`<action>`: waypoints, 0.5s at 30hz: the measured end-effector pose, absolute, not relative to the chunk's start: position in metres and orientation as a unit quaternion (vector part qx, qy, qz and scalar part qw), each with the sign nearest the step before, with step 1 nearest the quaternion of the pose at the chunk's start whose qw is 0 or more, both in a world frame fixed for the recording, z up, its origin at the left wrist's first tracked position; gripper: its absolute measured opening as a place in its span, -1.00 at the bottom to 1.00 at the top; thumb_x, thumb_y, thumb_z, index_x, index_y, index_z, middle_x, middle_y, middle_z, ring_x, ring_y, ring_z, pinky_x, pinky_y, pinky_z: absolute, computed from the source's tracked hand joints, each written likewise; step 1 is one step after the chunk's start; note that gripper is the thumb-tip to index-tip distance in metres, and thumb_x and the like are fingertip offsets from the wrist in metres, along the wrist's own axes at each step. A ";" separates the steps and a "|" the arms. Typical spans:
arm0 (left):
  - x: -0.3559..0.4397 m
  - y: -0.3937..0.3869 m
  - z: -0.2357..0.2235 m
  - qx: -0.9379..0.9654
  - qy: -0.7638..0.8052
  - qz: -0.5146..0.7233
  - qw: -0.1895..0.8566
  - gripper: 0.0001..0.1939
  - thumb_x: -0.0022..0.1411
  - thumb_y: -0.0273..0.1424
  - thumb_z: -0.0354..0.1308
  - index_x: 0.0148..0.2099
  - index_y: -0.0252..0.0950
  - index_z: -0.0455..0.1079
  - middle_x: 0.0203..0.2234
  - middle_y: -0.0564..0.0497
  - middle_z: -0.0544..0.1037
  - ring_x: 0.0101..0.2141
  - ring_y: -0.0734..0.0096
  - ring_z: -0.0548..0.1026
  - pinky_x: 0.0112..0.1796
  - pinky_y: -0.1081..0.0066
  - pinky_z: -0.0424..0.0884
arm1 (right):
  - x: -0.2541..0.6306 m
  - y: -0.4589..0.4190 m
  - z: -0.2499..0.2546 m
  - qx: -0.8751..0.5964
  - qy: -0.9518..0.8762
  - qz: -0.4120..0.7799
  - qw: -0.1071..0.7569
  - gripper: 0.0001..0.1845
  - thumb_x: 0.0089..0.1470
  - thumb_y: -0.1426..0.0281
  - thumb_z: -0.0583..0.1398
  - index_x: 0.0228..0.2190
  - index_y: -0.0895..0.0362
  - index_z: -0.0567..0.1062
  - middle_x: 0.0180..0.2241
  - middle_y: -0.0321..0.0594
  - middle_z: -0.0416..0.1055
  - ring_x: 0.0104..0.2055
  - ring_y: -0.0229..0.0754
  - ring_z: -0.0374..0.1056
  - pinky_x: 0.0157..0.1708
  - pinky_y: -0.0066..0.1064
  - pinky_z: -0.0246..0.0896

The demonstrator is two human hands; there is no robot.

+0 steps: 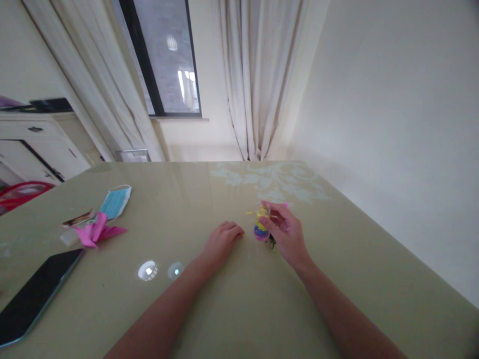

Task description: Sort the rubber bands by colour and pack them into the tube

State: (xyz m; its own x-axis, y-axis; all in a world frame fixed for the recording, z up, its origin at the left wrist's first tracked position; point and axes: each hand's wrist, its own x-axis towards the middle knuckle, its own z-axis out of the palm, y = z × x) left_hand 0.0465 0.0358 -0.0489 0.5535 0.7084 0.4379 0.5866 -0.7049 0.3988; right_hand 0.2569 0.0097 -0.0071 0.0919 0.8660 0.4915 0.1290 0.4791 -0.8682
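Near the middle of the table, my right hand [288, 230] is closed around a small clear jar [262, 214]. Layers of tiny yellow, blue and pink pieces show through its side. To the left of the jar, my left hand [223, 240] rests low at the table, fingers bent together. A small yellow piece [243, 235] shows at its fingertips; its kind is too small to make out. Another yellow bit [249, 213] is just left of the jar. Beside the jar's base lie some small black loops [271, 244], partly behind my right hand.
On the table's left are a pink folded-paper bird [95, 232], a blue face mask [116, 202], and a dark-screened tablet or phone [41, 291]. A red chair back [26, 188] stands beyond the left edge. A white wall [392, 124] runs along the right.
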 end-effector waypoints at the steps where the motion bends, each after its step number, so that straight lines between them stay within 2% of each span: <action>1: 0.047 0.036 -0.050 0.875 0.374 0.290 0.101 -0.80 0.44 -0.46 0.09 -0.15 -0.27 0.56 -0.26 -0.07 0.65 -0.22 0.27 0.57 -0.12 0.29 0.50 | 0.257 0.010 -0.007 -0.413 -0.603 0.301 0.612 -0.57 0.15 0.16 0.39 0.02 0.04 0.59 -0.08 -0.11 0.56 -0.08 -0.09 0.55 -0.08 -0.25 0.56; 4: 0.047 0.037 -0.055 0.866 0.394 0.292 0.097 -0.79 0.45 -0.48 0.07 -0.11 -0.28 0.56 -0.23 -0.09 0.65 -0.18 0.24 0.58 -0.10 0.25 0.52 | 0.257 0.010 -0.007 -0.411 -0.604 0.301 0.613 -0.57 0.13 0.16 0.40 0.00 0.04 0.60 -0.09 -0.12 0.56 -0.09 -0.10 0.55 -0.08 -0.25 0.56; 7: 0.045 0.039 -0.054 0.836 0.410 0.347 0.114 -0.78 0.46 -0.45 0.06 -0.07 -0.27 0.55 -0.21 -0.09 0.66 -0.16 0.25 0.60 -0.08 0.23 0.55 | 0.257 0.010 -0.008 -0.414 -0.602 0.314 0.606 -0.56 0.11 0.15 0.41 -0.01 0.03 0.61 -0.09 -0.12 0.56 -0.09 -0.10 0.55 -0.06 -0.24 0.55; 15: 0.033 0.027 -0.025 0.723 0.401 0.520 0.214 -0.79 0.43 -0.24 0.18 -0.10 -0.27 0.54 -0.30 -0.02 0.68 -0.31 0.37 0.65 -0.24 0.36 0.63 | 0.250 0.002 -0.008 -0.431 -0.646 0.365 0.513 -0.49 0.03 0.08 0.45 -0.02 0.06 0.65 -0.13 -0.12 0.60 -0.20 -0.13 0.56 -0.17 -0.26 0.56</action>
